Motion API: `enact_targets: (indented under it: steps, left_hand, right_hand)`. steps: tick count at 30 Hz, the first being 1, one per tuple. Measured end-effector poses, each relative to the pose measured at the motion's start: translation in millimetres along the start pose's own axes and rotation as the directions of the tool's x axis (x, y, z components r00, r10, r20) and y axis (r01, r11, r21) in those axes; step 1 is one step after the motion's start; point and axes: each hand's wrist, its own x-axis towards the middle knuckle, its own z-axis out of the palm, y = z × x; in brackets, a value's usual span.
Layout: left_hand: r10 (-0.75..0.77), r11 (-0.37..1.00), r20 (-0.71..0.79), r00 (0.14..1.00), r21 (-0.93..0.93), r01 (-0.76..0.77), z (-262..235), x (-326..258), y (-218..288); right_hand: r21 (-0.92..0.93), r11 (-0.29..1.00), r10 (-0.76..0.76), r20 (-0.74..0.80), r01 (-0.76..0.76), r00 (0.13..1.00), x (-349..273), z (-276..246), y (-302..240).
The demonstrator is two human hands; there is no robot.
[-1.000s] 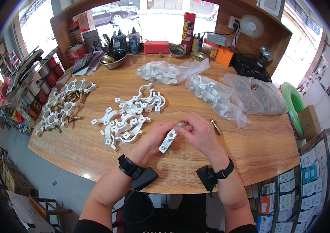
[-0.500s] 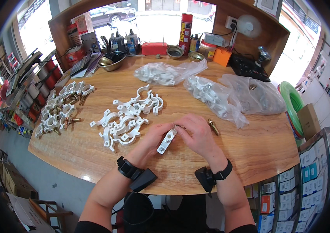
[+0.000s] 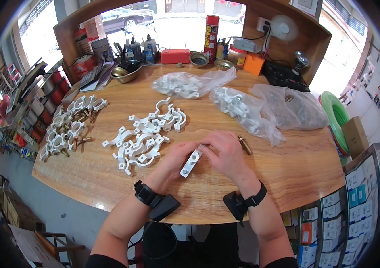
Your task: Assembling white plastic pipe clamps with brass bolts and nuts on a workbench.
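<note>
Head view: a small white pipe-clamp bracket (image 3: 190,166), seemingly hard plastic, is gripped by the bare left hand (image 3: 177,157) over the brown wood-grained table (image 3: 288,167); its far end is pinched by the bare right hand (image 3: 223,151), exact fingertip contact hidden. Judged light, stiff, slightly slick, hardly fragile; best held by its flat end lugs. Large lettering is carried by the tall red spray can (image 3: 211,33); none is discernible on the bracket.

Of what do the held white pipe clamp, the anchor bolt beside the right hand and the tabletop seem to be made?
Pipe clamp: probably smooth plastic, being evenly white, possibly coated metal. Anchor bolt: shiny golden metal, perhaps plated, by its glints. Tabletop: glossy wood or laminate; grain and reflections show.
</note>
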Motion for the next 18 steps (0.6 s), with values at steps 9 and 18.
enact_targets:
  steps: [9, 18]
  left_hand:
    - [-0.009, 1.000, -0.016, 1.000, 0.030, 0.009, -0.7, 2.2, -2.1]
    - [-0.004, 1.000, -0.012, 1.000, 0.001, 0.004, -2.7, 1.0, 0.4]
  right_hand:
    - [0.051, 0.995, 0.089, -0.001, -0.089, 0.996, 2.9, -0.9, -3.2]
    - [-0.026, 0.990, 0.140, 0.158, -0.137, 0.977, 2.7, -3.1, -4.6]
